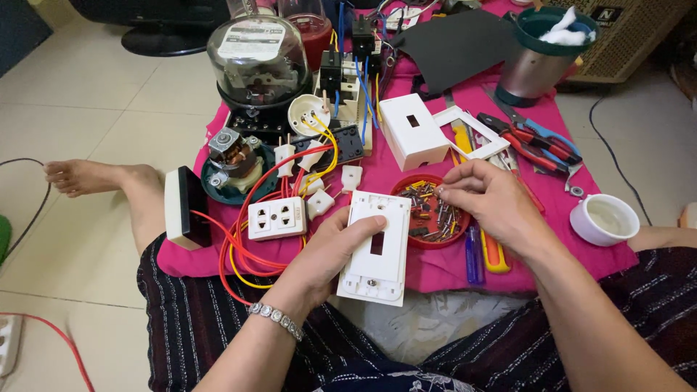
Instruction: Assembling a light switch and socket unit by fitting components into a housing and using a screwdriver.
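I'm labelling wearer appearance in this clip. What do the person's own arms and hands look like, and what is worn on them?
Both forearms are bare, with no sleeves and no gloves. The left hand has a silver-coloured bracelet of small linked, stone-like segments around the wrist. The right hand shows no bracelet or watch, and no ring can be made out on either hand. Fingernails look short and unpainted.

- Floor (pixel 87 94): I see large pale cream tiles with thin grout lines, evenly lit.
- Cloth (pixel 566 239): a bright pink sheet spread over the floor.
- Dark base (pixel 156 40): a black rounded stand at the top left, on the tiles.
- Woven panel (pixel 639 36): tan mesh front of a box, top right.
- Black cable (pixel 617 156): I note it trailing across the tiles, right side.
- Red cable (pixel 65 348): curving at the lower left.
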